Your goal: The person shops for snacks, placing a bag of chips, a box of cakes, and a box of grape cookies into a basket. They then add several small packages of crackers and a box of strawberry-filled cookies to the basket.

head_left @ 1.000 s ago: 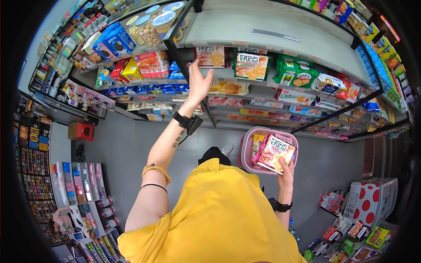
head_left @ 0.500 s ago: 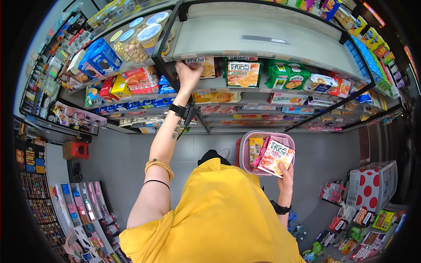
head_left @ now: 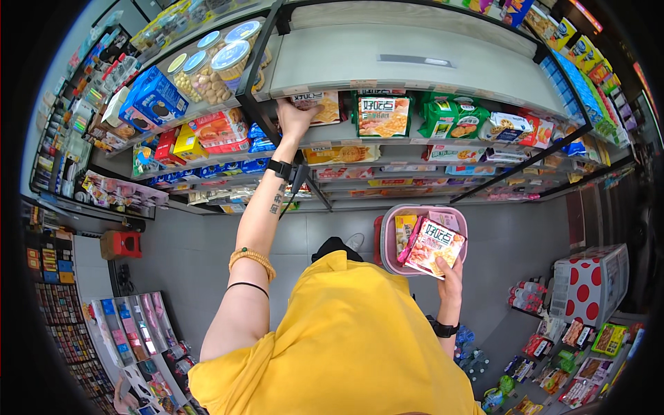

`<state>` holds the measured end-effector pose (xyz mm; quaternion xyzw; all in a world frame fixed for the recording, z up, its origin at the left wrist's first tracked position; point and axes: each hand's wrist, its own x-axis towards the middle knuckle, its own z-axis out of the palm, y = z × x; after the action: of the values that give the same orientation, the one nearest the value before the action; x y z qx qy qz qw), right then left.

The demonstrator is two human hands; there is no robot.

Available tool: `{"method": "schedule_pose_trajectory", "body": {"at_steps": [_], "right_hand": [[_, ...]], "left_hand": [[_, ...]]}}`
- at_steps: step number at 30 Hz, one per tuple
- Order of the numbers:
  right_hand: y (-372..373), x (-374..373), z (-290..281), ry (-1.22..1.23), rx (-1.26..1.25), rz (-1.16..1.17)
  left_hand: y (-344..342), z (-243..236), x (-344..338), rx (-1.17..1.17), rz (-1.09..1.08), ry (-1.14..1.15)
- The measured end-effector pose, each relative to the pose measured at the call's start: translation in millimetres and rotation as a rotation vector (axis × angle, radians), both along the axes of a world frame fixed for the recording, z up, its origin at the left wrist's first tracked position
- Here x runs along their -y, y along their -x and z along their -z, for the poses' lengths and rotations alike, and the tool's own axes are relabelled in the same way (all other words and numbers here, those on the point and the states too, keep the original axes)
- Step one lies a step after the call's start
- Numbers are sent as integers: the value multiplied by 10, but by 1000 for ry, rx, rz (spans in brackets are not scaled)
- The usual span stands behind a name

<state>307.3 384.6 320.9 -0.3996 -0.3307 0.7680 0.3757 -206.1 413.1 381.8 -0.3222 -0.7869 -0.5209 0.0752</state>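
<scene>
Head view: the black shelf post (head_left: pixel 257 59) is noted just beside the left hand (head_left: pixel 295 119). A red-and-white biscuit packet (head_left: pixel 329 109) beneath the upper shelf (head_left: pixel 346 59) is touched by that hand, its thumb laid across the front; the fingers are partly hidden, so a closed grip cannot be confirmed. Light pressure on the edges is advised, with knuckles kept clear of post and shelf. A matching packet (head_left: pixel 383 116) is displayed upright to the right. Over the pink basket (head_left: pixel 389 247), a flat, square-faced cracker packet (head_left: pixel 434 242), dark-lettered, is held tilted by the right hand (head_left: pixel 450 274), thumb on its face. Crushing is judged likely if squeezed.
</scene>
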Motion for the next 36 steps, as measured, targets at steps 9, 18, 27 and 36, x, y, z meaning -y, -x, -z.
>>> {"method": "schedule_pose_trajectory", "body": {"at_steps": [9, 18, 27, 36], "right_hand": [[16, 41, 7, -3, 15, 3], [23, 54, 71, -6, -2, -12], [40, 48, 80, -6, 5, -53], [74, 32, 40, -28, 9, -95]], "left_hand": [[-322, -310, 121, -45, -13, 21], [-547, -443, 249, 119, -44, 36], [-778, -518, 417, 68, -45, 21], [-976, -634, 850, 325, 185, -64]]}}
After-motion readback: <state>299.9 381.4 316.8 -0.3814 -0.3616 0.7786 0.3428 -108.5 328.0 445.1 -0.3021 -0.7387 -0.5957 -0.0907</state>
